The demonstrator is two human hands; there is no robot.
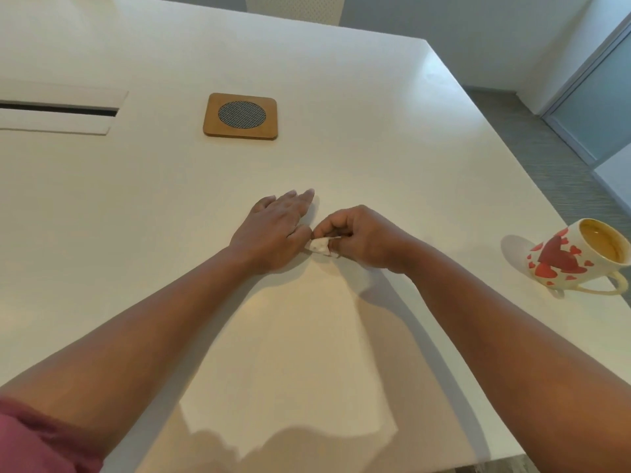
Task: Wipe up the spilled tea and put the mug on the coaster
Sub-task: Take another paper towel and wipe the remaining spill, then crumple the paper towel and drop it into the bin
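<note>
A pink sleeve (37, 438) shows at the lower left corner, and two bare forearms reach forward from the near edge over the white bench (341, 336). The hands meet near the middle of the bench. The left hand (273, 230) lies flat on the surface, palm down, its fingers straight and pointing away from the person. Just to its right, the right hand (362, 237) has its fingers curled and pinches a small crumpled white tissue (321, 246), which sits between the two hands and touches or nearly touches the bench. Whether the left thumb also touches the tissue cannot be told.

Off to the right, close to the bench's right edge and well apart from the hands, stands the mug (577, 259), cream with red hearts, upright, its handle toward the near side and brownish tea inside.

Farther away, beyond the hands and a little left, lies the square wooden coaster (240, 116) with a round grey mesh centre. Left of it is a long slot cover (58, 112) set in the bench top. A chair back (293, 8) stands past the far edge.
</note>
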